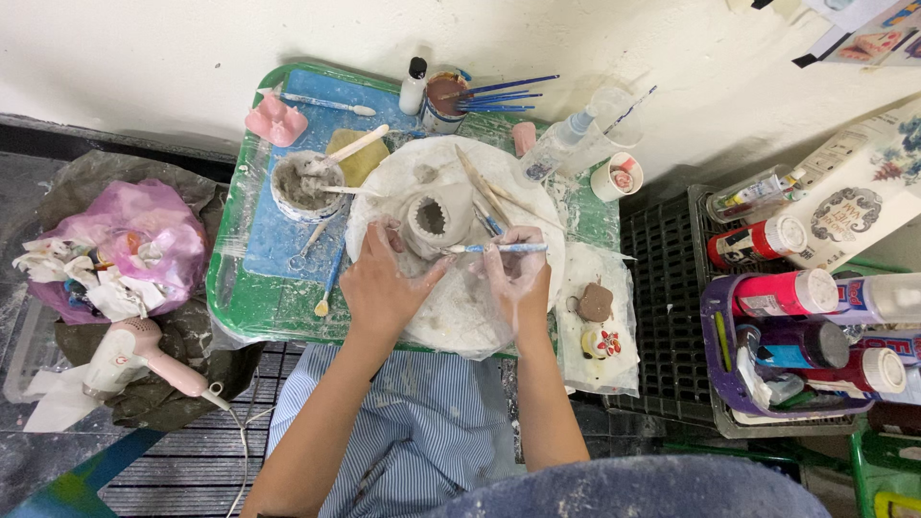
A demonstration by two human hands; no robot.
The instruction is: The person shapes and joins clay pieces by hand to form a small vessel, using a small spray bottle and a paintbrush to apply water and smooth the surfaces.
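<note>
Grey clay coats both hands, so where the left hand (386,280) meets the small hollow clay pot (434,221) is hard to make out: its fingers curl against the pot's near side, while the right hand (516,273) pinches a thin blue-handled tool (499,248) whose tip touches the pot's wall. The pot stands in the middle of a round white board (460,307) on a green tray surface (259,302), the board's near edge hidden by the wrists. Beside it lie a bowl of slip (305,184), brushes in a jar (443,99) and a pink hairdryer (134,350) on the dark floor.
</note>
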